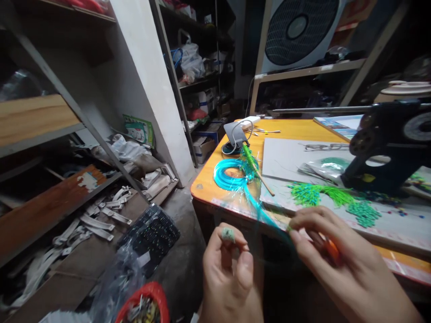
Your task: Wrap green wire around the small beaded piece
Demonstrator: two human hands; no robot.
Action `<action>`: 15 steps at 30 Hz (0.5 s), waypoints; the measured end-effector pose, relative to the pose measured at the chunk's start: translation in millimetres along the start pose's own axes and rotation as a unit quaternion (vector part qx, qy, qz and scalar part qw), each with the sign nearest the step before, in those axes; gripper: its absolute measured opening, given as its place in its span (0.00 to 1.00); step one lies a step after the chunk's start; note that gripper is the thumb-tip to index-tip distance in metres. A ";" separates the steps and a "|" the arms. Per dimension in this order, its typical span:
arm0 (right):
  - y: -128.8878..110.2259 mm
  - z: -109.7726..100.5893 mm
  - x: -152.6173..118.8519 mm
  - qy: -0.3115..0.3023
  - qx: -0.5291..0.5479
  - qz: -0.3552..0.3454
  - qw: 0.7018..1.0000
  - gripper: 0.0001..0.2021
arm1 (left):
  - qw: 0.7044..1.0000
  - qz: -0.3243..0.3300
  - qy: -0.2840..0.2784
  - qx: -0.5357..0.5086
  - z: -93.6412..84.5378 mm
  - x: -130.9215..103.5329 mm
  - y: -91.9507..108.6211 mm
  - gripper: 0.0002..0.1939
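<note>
Turquoise cord [256, 211] pinched in right hand [332, 255] fingers; left hand [229, 269] fingers pinch green bead [228, 234].

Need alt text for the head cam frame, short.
Two bare hands work at the edge of an orange table: the left hand pinches a small greenish piece, the right hand grips turquoise strands running from a coil. Green beads lie nearby; cluttered shelves stand left.

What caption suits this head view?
Left hand pinches a small green bit; right hand pulls turquoise cord off orange table.
</note>
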State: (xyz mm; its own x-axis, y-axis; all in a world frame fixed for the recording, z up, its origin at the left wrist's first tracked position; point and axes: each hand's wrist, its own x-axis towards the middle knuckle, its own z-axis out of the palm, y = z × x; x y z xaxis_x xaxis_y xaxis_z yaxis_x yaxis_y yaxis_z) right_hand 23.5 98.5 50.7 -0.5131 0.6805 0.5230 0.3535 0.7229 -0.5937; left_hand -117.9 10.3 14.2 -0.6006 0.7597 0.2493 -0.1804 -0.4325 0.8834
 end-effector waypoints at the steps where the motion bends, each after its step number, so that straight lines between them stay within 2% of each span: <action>1: 2.6 0.9 9.8 0.011 0.007 0.019 1.000 0.05 | 1.000 0.011 0.012 -0.009 -0.3 0.1 -2.7 0.15; 5: 9.6 7.2 36.0 0.030 0.030 0.062 0.997 0.10 | 0.999 0.005 0.021 -0.030 0.1 1.4 -9.6 0.14; 10: 11.1 11.2 41.2 0.037 0.021 0.062 0.997 0.11 | 0.999 -0.003 0.024 -0.044 -2.9 5.5 -15.0 0.12; 15: 18.4 17.0 49.8 0.046 -0.048 0.050 0.997 0.11 | 0.998 -0.024 0.010 -0.063 -4.9 5.9 -18.2 0.13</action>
State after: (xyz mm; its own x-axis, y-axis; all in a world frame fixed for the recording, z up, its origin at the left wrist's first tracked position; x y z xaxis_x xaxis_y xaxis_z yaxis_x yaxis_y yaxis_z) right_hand -8.8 143.7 55.4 -0.4000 0.7546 0.5202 0.4741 0.6561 -0.5872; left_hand -121.9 20.3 -2.3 -0.6041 0.7717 0.1990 -0.3054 -0.4548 0.8366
